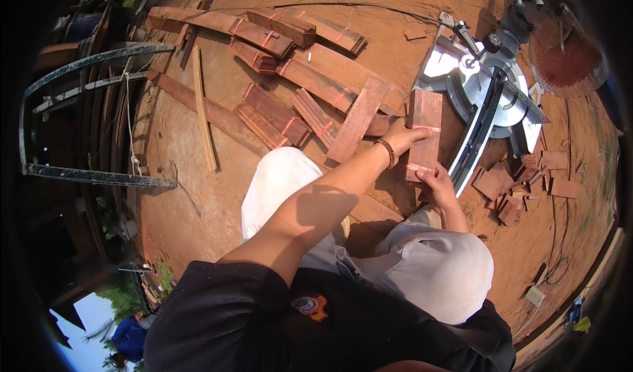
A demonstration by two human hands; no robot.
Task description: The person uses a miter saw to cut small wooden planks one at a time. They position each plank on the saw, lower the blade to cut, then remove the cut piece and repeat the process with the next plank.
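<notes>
My left hand (403, 134), with a beaded bracelet at the wrist, grips a short bundle of reddish wood boards (424, 108) bound with pink bands. My right hand (433, 184) holds the same bundle near its lower end. Just to the left of the bundle, a loose board (356, 115) lies at a slant across other timber. More banded bundles of boards (270, 118) lie in front of me. A silver miter saw (488, 75) with a round blade (560, 55) stands close by to the right of the bundle.
Small wood offcuts (501, 190) are heaped right of my knee on the reddish dirt. A long plank (217, 115) and a thin strip (203, 108) lie to the left, beside a metal frame (99, 174). A cable (343, 4) runs toward the saw. A person in blue (128, 336) is at lower left.
</notes>
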